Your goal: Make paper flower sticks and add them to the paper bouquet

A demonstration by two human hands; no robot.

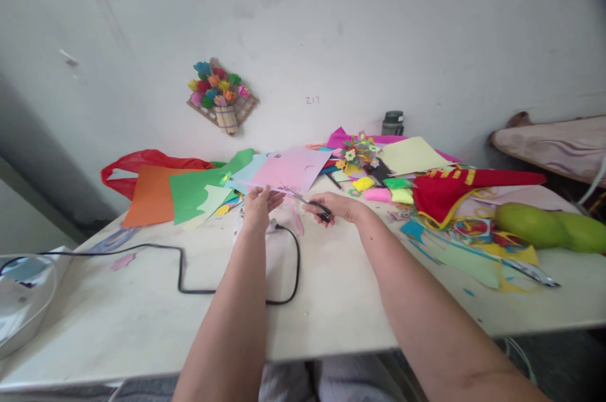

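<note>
Black-handled scissors (324, 215) are gripped in my right hand (334, 205), whose fingers curl around the handles. The blades point left, toward my left hand, and look slightly parted. My left hand (260, 203) pinches a thin pale-purple paper strip (243, 185), which stretches left from the fingers and also shows near the blade tips. Whether the blades touch the strip I cannot tell. Beyond both hands lies a pink paper sheet (286, 168), overlapping a light-blue sheet. A small yellow-green piece (226, 178) shows at the strip's left end; whether it is attached is unclear.
Left of my hands lie green (189, 197) and orange paper sheets (154, 197). A black cable (199, 291) loops across the table below my wrists. On the right are paper flowers (357, 153), clay packs (377, 194), a red cloth (440, 197), paper scraps and a green pillow-like object (534, 225).
</note>
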